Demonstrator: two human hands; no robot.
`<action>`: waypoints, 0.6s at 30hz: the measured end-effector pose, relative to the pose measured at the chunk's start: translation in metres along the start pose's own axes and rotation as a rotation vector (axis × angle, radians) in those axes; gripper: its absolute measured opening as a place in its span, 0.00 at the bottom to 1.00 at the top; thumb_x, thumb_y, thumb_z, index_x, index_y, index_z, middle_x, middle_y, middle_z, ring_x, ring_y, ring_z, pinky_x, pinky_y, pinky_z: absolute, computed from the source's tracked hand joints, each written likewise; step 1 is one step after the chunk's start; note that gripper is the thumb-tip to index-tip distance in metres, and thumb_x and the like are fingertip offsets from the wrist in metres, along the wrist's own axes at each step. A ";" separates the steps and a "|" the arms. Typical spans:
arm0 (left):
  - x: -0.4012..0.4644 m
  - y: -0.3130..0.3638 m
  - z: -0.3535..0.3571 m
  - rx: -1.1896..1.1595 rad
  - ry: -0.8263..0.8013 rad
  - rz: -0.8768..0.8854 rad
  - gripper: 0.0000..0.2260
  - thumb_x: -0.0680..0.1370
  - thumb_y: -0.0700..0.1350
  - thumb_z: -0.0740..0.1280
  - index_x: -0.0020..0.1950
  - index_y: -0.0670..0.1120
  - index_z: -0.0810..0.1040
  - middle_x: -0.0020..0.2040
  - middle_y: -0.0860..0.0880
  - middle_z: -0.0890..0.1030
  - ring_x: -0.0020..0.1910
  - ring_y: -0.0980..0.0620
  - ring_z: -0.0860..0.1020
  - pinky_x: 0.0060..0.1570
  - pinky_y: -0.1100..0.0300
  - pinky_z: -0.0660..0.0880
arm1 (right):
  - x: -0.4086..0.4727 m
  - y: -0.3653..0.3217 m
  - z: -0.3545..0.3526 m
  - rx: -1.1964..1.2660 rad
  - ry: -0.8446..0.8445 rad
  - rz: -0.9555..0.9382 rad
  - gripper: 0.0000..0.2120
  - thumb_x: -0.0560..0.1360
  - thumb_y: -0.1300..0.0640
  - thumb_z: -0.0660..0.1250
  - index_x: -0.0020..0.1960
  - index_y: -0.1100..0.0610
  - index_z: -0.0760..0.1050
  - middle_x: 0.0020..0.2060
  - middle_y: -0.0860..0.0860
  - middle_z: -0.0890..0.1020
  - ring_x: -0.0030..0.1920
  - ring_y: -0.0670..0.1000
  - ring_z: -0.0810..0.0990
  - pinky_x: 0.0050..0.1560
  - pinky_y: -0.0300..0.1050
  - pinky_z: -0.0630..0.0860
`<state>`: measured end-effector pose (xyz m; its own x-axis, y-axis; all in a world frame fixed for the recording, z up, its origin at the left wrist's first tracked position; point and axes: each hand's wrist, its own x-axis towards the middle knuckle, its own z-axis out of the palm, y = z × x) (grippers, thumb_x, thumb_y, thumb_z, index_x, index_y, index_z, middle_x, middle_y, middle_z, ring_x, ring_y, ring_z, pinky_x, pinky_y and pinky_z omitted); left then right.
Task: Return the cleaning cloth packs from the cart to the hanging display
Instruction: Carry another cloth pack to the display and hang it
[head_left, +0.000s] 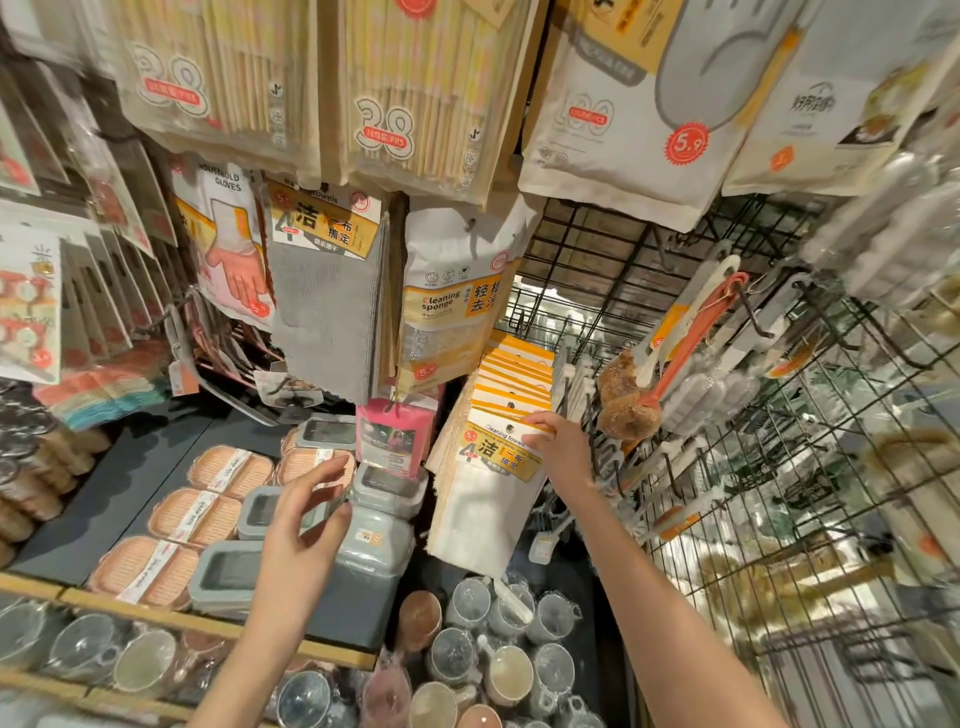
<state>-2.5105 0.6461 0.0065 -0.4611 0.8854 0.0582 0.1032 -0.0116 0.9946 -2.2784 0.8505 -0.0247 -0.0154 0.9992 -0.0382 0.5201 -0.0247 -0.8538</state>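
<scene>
The right hand (558, 447) reaches up to about one o'clock of centre and pinches the top card edge of the front cleaning towel pack (493, 493), fingers curled over the yellow header, thumb hidden behind it. That pack hangs at the front of a row of cleaning towel packs (519, 371) stacked one behind another on a peg, their headers stepping back toward twelve o'clock. Its white cloth hangs free below, and the bottom edge ends just above the wrapped cups (467, 649) at six o'clock.

The left hand (306, 525) hovers at about eight o'clock of the pack with fingers spread and loosely bent, holding nothing — its fingertips lie over the grey lidded containers (374, 519) on the dark shelf (119, 493), though I cannot tell whether they touch.

Room around the pack is tight. Just beside its right edge, at three o'clock, brushes (691, 353) hang from the black wire grid (779, 493), and a brown scrubber (623, 400) sits near the right hand's knuckles. At its upper left, a pink pack (395, 441) hangs close. Above, at eleven o'clock, a grey towel pack (327, 306) and a cleaning sponge pack (447, 312) hang side by side, their lower edges overhanging the shelf. The open gap lies below the pack — between its lower edge and the cups.
</scene>
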 end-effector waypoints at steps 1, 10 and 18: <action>0.000 0.000 0.000 0.003 -0.003 -0.001 0.18 0.78 0.34 0.64 0.61 0.55 0.75 0.60 0.57 0.76 0.54 0.70 0.74 0.46 0.79 0.69 | 0.000 0.001 0.002 -0.004 0.014 0.000 0.09 0.71 0.66 0.68 0.46 0.54 0.80 0.53 0.52 0.82 0.53 0.52 0.79 0.54 0.54 0.77; 0.003 -0.007 -0.010 0.021 0.014 0.012 0.20 0.77 0.33 0.65 0.59 0.57 0.75 0.60 0.56 0.76 0.58 0.55 0.76 0.52 0.63 0.71 | -0.001 0.006 0.027 -0.109 0.276 -0.039 0.06 0.70 0.61 0.73 0.45 0.54 0.79 0.52 0.48 0.69 0.43 0.44 0.77 0.45 0.48 0.77; 0.004 -0.008 -0.016 0.029 0.036 -0.020 0.18 0.77 0.34 0.65 0.58 0.57 0.75 0.58 0.52 0.77 0.56 0.55 0.76 0.54 0.53 0.72 | 0.008 0.009 0.029 -0.203 0.278 -0.017 0.07 0.69 0.58 0.73 0.43 0.49 0.77 0.53 0.46 0.70 0.50 0.51 0.78 0.37 0.44 0.74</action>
<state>-2.5268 0.6423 0.0002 -0.4949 0.8680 0.0416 0.1189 0.0202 0.9927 -2.2987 0.8569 -0.0480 0.1933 0.9709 0.1414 0.6817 -0.0293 -0.7310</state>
